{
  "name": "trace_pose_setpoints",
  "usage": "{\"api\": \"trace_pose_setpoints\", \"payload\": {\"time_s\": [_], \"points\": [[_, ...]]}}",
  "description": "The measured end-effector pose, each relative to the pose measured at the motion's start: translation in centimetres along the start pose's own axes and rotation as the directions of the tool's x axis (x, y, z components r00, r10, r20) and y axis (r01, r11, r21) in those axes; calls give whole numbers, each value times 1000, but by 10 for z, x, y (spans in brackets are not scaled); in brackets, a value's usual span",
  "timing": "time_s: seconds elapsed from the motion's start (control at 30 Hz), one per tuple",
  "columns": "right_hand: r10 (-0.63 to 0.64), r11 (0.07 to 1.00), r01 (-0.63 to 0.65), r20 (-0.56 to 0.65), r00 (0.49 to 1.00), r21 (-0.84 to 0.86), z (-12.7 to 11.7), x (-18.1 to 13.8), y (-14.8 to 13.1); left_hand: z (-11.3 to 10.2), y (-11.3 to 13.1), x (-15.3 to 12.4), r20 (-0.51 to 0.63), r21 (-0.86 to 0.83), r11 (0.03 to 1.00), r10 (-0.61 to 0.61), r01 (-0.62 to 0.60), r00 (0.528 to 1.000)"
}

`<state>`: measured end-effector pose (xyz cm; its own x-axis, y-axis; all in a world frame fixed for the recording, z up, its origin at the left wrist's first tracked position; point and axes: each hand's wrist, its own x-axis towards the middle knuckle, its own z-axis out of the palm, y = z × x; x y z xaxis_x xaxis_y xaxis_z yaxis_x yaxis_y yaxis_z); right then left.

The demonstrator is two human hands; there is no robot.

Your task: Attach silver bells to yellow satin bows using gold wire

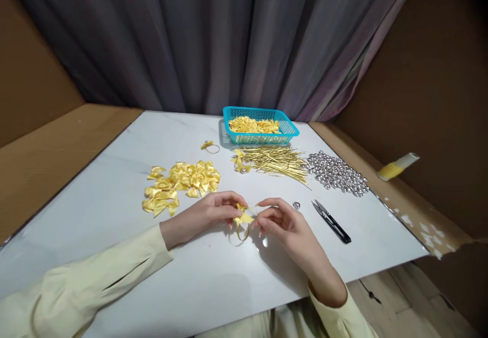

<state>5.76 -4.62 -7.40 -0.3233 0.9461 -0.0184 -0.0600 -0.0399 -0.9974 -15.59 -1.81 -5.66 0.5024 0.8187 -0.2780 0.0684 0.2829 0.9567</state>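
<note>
My left hand pinches a yellow satin ribbon bow between thumb and fingers, a little above the white table. A loop of gold twist tie hangs below that bow. At the bow's right tip, my right hand has its thumb and a finger closed on the ribbon, while its index finger is stretched out above. Just beyond my right hand lies a small silver ring-like piece. Black-handled thread snips rest further right. Loose yellow bows form a pile beyond my left hand.
A blue basket of yellow bows stands at the back. In front of it lie gold twist ties, with silver pieces to their right. One bow with a loop sits apart. Cardboard walls flank the table.
</note>
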Motion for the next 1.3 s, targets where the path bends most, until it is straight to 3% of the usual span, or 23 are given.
{"api": "trace_pose_setpoints", "payload": {"time_s": [0.4,0.7,0.97,1.3], "points": [[-32,997,36,-56,998,70,-7,-4,-7,0,-1,0,-16,-140,990,3,-6,1000],[-25,998,22,55,998,62,-16,-7,-12,1,0,-3,37,-123,992,20,-15,999],[-39,990,42,24,999,-134,-16,-4,-12,-1,-4,-1,45,-149,989,21,-14,999],[-202,881,132,-108,973,-455,-7,-1,1,-1,-3,0,2,-50,999,13,-13,1000]]}}
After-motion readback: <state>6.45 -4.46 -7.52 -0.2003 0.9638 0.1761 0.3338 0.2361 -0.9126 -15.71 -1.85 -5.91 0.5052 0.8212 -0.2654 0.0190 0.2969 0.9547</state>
